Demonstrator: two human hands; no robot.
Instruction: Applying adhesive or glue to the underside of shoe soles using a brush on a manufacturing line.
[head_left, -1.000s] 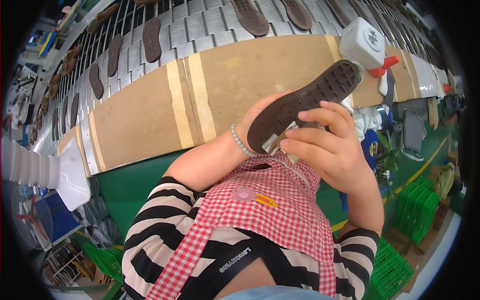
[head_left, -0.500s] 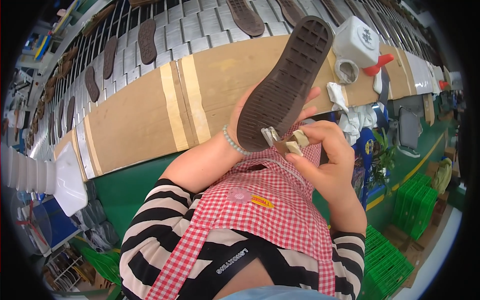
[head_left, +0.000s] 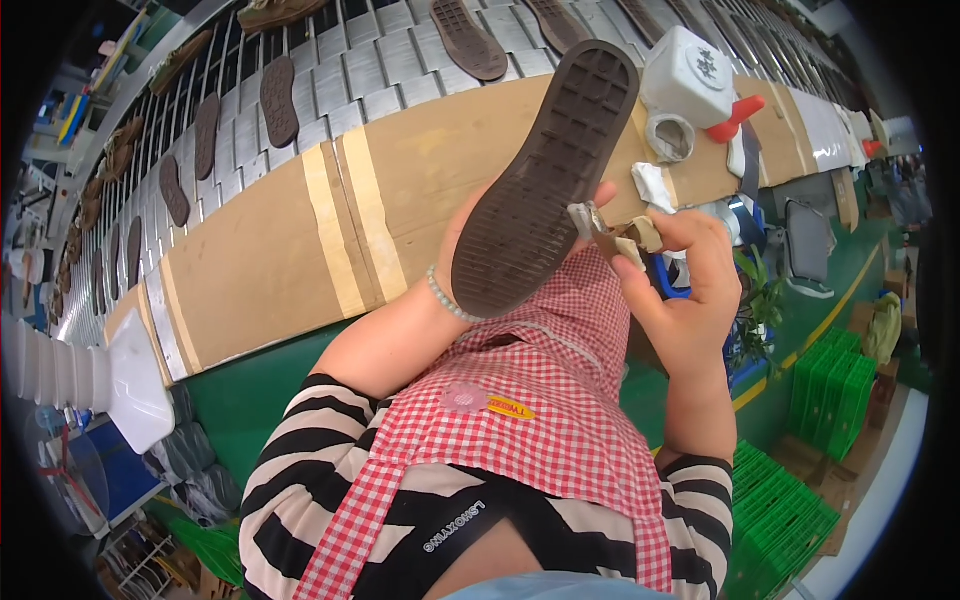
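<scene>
My left hand (head_left: pixel 457 240) holds up a dark brown shoe sole (head_left: pixel 545 180) from beneath, its ridged and gridded tread facing me. The sole hides the palm; a few fingertips show past its right edge. At that edge, my right hand (head_left: pixel 690 270) pinches a small brown tool (head_left: pixel 605 238) with a pale, whitish end. Cream-coloured pieces cover the tips of its thumb and finger. The tool's end lies over or right beside the sole's edge; I cannot tell whether it touches.
Cardboard (head_left: pixel 240 255) with tape strips lines the near side of a metal slat conveyor (head_left: pixel 370 65), which carries several soles (head_left: pixel 280 100). On the cardboard stand a white plastic container (head_left: pixel 688 75) and a small cup (head_left: pixel 670 137). Green crates (head_left: pixel 780 510) sit at lower right.
My right hand has moved the tool right and up, from over the lower part of the sole to its right edge. The sole has shifted slightly left.
</scene>
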